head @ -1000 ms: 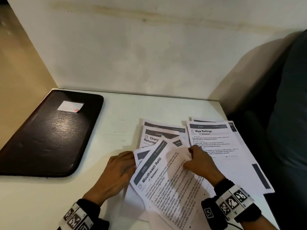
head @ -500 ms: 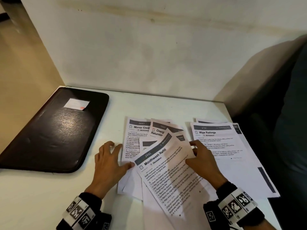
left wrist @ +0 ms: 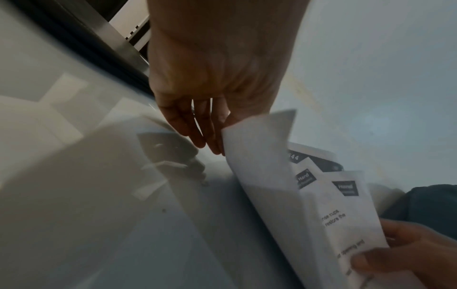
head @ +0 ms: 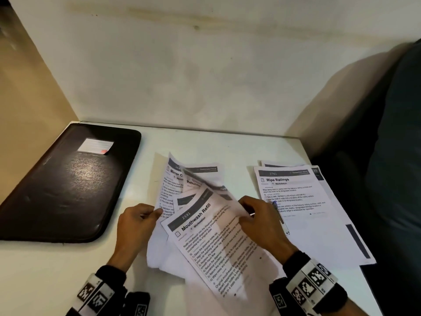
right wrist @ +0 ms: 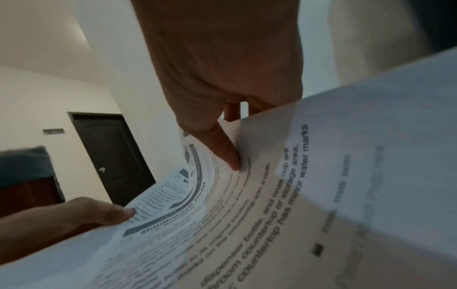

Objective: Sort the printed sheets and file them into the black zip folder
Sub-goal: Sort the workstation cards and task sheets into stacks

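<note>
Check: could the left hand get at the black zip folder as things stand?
Probably yes: the black zip folder lies just beside the left hand with bare table between, but that hand's grip is on the sheets.

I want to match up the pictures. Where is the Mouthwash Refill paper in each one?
Head: the Mouthwash Refill paper is low in the middle, on top of the bunch between both hands.
Left wrist: papers show at lower right, but that title cannot be read.
Right wrist: its curved title is at lower centre.
Shared landmark: the left hand, whose thumb pinches the bunch's edge.
</note>
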